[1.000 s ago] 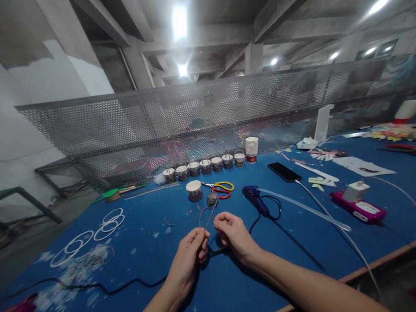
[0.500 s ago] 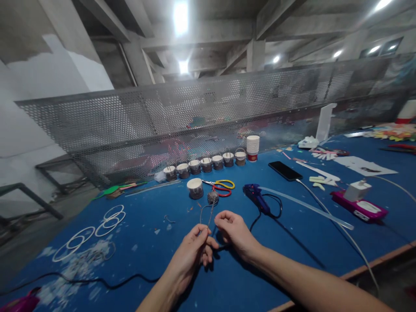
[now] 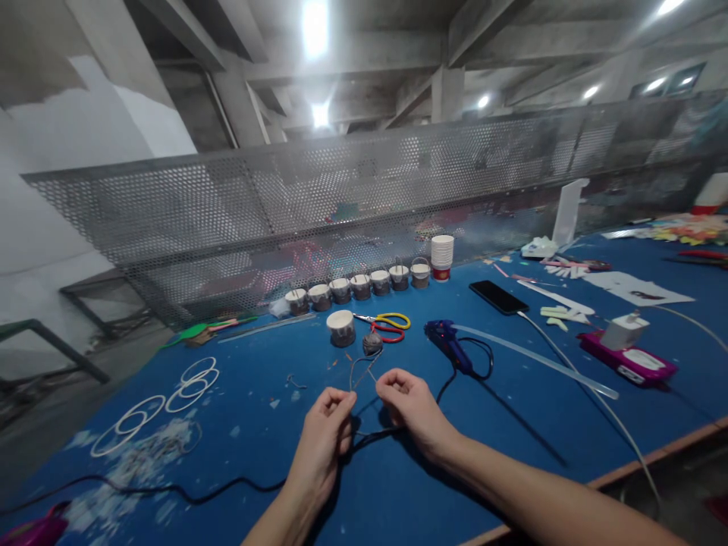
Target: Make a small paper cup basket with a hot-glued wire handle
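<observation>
My left hand (image 3: 328, 427) pinches a thin grey yarn (image 3: 356, 371) between thumb and forefinger, over the middle of the blue table. Just to its right, my right hand (image 3: 410, 407) is closed in a pinch on the same yarn, with a gap between the two hands. The yarn loops back to a small grey yarn ball (image 3: 372, 343) lying beyond my fingers. Beside the ball stands a white cup with a grey-wrapped lower part (image 3: 340, 328). Scissors (image 3: 390, 324) with one yellow and one red handle lie behind the ball.
Several grey-wrapped cups (image 3: 360, 287) line the back, beside stacked paper cups (image 3: 442, 258). A blue glue gun (image 3: 449, 345), a black phone (image 3: 499, 297) and a magenta power strip (image 3: 629, 358) lie right. White rings (image 3: 193, 385) lie left. A black cable (image 3: 193, 500) crosses the front.
My left hand has drawn a little left and its spread fingers have closed into a pinch on the yarn. My right hand stays nearly in place.
</observation>
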Demonstrator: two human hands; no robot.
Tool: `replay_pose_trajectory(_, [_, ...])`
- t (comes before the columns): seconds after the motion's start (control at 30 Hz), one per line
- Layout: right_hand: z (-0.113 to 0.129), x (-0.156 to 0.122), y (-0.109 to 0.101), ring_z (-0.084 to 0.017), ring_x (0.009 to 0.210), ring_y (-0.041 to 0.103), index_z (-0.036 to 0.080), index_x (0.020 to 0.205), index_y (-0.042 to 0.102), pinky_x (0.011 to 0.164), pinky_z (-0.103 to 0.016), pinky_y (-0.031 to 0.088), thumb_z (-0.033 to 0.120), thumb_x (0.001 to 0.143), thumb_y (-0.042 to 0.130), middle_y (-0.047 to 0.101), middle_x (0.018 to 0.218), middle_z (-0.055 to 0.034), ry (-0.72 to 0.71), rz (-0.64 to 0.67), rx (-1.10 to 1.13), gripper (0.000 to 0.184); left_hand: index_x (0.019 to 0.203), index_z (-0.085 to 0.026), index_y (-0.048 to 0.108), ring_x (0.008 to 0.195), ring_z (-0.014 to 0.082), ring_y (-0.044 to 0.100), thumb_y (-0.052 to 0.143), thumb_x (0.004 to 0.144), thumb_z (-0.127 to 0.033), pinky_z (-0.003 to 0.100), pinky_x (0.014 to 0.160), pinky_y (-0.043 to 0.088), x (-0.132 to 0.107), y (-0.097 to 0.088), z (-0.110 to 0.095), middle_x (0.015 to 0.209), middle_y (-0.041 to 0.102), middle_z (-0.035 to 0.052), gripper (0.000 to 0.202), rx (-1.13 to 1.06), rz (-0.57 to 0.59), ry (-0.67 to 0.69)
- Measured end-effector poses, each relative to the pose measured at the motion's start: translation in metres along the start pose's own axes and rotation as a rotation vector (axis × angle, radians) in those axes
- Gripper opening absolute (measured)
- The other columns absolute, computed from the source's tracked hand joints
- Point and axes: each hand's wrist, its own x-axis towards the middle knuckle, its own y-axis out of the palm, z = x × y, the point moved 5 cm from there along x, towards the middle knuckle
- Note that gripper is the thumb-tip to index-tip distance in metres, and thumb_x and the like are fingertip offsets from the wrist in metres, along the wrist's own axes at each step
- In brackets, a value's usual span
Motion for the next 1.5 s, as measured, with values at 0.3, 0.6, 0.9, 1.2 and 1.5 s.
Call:
replay_pose_trajectory(0.3, [-0.0067, 0.0033, 0.0004, -0.004, 0.037, 0.029, 0.017, 0.067, 0.055, 0.037, -0.019, 0.021, 0.039, 0.064, 0.067, 0.036, 0.045, 0.0107, 0.016, -0.002, 0.023, 0.025, 0.062, -0.016, 0.05, 0.034, 0.0002, 0.02, 0.07, 0.063, -0.046, 0.014, 0.034, 0.014, -0.0028, 0.004, -0.0018, 0.045, 0.037, -0.01, 0.036, -0.003, 0.041, 0.009])
replay_pose_trajectory(0.6, [-0.0033, 0.0007, 0.0001, -0.004, 0.037, 0.029, 0.016, 0.066, 0.054, 0.037, -0.018, 0.022, 0.035, 0.064, 0.065, 0.037, 0.045, 0.0105, 0.01, -0.008, 0.007, 0.022, 0.076, -0.017, 0.052, 0.035, 0.0012, 0.02, 0.072, 0.065, -0.042, 0.013, 0.033, 0.016, -0.0076, 0.0084, -0.005, 0.044, 0.035, -0.0121, 0.033, -0.069, 0.062, 0.037])
replay_pose_trajectory(0.9, [-0.0073, 0.0015, 0.0023, -0.004, 0.037, 0.029, 0.016, 0.065, 0.054, 0.037, -0.019, 0.023, 0.036, 0.063, 0.065, 0.037, 0.045, 0.0107, 0.027, 0.0, 0.003, 0.023, 0.066, -0.019, 0.043, 0.034, 0.0005, 0.02, 0.07, 0.066, -0.047, 0.013, 0.034, 0.014, -0.005, 0.0063, 0.001, 0.044, 0.042, -0.0102, 0.039, -0.09, 0.084, 0.02])
replay_pose_trajectory(1.2, [-0.0073, 0.0015, 0.002, -0.005, 0.039, 0.031, 0.016, 0.066, 0.056, 0.038, -0.019, 0.025, 0.036, 0.064, 0.065, 0.039, 0.047, 0.0094, 0.015, -0.003, -0.025, 0.022, 0.076, -0.016, 0.053, 0.035, -0.0004, 0.017, 0.073, 0.062, -0.046, 0.013, 0.033, 0.012, -0.0053, 0.0094, -0.0008, 0.047, 0.032, -0.0123, 0.039, -0.103, 0.113, -0.025])
replay_pose_trajectory(1.5, [-0.0099, 0.0023, 0.001, -0.005, 0.04, 0.031, 0.016, 0.066, 0.055, 0.039, -0.019, 0.025, 0.035, 0.065, 0.064, 0.039, 0.047, 0.0091, 0.005, 0.006, -0.042, 0.021, 0.06, -0.018, 0.041, 0.033, -0.0008, 0.019, 0.074, 0.06, -0.047, 0.013, 0.033, 0.014, -0.0036, 0.0076, -0.0018, 0.044, 0.037, -0.0114, 0.044, -0.105, 0.081, 0.01])
